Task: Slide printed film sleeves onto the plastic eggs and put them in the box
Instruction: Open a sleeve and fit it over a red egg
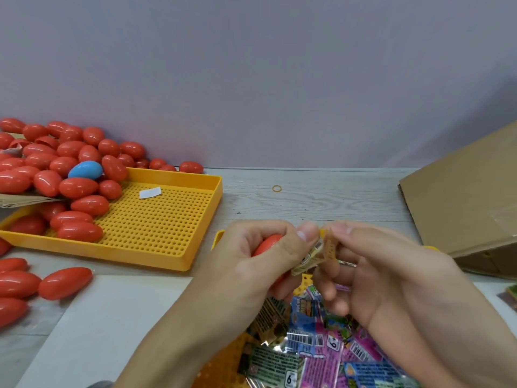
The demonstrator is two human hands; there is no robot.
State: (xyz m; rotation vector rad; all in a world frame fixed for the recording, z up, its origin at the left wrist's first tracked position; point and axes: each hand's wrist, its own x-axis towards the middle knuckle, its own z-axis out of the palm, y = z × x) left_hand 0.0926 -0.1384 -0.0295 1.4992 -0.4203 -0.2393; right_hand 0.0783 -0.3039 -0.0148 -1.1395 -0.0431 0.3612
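Hands: L (260, 253) w/ red egg (268, 245), R (372, 273) on sleeve (313, 254).

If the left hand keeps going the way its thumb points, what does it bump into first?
Most likely the right hand: the left hand, gripping a red egg, points its thumb right at the film sleeve both hands pinch. Depth is unclear.

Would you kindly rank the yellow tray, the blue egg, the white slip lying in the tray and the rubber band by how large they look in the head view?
1. yellow tray
2. blue egg
3. white slip, slightly smaller than the egg
4. rubber band
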